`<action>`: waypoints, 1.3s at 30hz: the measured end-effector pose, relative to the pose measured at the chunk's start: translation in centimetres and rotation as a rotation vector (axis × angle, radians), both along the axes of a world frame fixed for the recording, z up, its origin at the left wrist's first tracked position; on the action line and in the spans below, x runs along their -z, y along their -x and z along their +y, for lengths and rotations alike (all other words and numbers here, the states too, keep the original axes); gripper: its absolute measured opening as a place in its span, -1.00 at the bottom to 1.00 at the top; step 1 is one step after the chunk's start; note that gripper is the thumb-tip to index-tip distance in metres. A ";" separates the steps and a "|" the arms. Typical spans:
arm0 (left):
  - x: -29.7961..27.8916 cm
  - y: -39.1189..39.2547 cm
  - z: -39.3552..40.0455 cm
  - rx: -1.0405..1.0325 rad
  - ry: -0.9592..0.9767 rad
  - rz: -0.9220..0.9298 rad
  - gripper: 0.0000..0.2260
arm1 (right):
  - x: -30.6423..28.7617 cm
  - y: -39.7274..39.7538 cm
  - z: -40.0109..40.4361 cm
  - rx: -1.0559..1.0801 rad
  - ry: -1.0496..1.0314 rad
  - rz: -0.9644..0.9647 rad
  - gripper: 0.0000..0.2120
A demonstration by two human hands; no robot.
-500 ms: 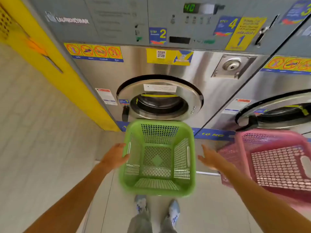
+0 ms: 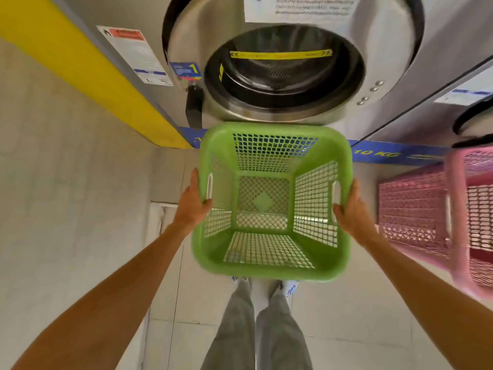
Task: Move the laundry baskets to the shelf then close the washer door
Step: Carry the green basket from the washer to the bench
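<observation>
Washer point(image 2: 437, 36): brushed steel front, far centre; a round port with a dark perforated drum is shown. Pink basket point(image 2: 426, 209): rigid lattice plastic, set at the right, near the machine base. Green basket point(image 2: 269, 252): square, round-cornered mesh plastic, empty, held below the port, above the tiled floor point(image 2: 66, 209). Left hand point(image 2: 190, 204): fingers closed around the basket's left rim at its handle slot. Right hand point(image 2: 352, 209): closed likewise on the right rim.
</observation>
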State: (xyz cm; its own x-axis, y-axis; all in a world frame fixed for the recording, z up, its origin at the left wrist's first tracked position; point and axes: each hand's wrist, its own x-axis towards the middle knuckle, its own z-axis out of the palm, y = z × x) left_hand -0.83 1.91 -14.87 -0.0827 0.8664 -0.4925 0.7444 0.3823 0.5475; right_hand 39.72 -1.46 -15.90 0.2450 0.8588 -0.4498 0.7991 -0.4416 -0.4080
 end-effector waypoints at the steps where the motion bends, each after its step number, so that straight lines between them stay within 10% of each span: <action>1: 0.4 -0.2 -0.1 -0.029 -0.007 -0.020 -0.13 | 0.0 0.3 -0.1 0.016 -0.021 0.009 -0.19; 14: 0.3 -1.7 -4.2 -0.250 -0.093 -0.051 -0.20 | -1.2 0.6 -1.5 0.040 -0.055 0.069 -0.28; 39: -6.8 2.1 -44.7 -1.042 -0.127 -0.031 -0.25 | -5.2 15.3 -14.4 -0.671 -0.013 0.158 -0.29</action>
State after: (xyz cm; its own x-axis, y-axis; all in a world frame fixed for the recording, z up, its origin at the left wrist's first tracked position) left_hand -2.92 -42.77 -8.02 -0.8061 0.4193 -0.4176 0.0647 0.7639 0.6421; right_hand 24.38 -15.87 -10.68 -0.4092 0.8074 -0.4252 0.8285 0.1335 -0.5438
